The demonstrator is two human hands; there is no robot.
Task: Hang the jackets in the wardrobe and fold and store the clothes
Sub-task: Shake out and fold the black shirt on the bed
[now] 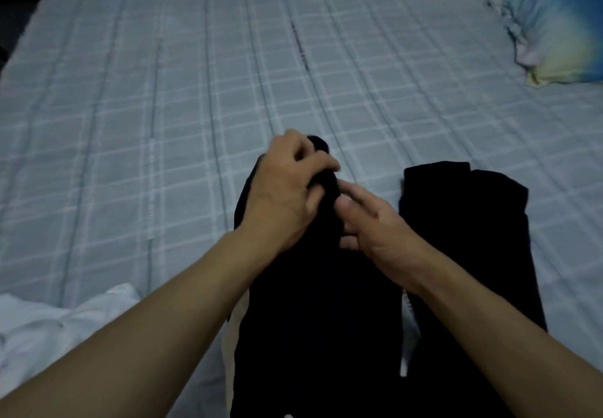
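A black garment [313, 313] lies lengthwise on the bed in front of me, its far end bunched up. My left hand [287, 189] grips that bunched far end, fingers curled round the cloth. My right hand [375, 221] is just to the right of it, fingers fairly straight and tips touching the same fold. A second black piece [463, 221] lies flat alongside on the right, with a thin white strip showing between the two near the bottom.
The bed has a grey-blue checked sheet [163, 123] stretching far and left. A white garment [49, 329] is crumpled at the lower left. A blue, green and yellow pillow [561, 35] sits at the top right corner.
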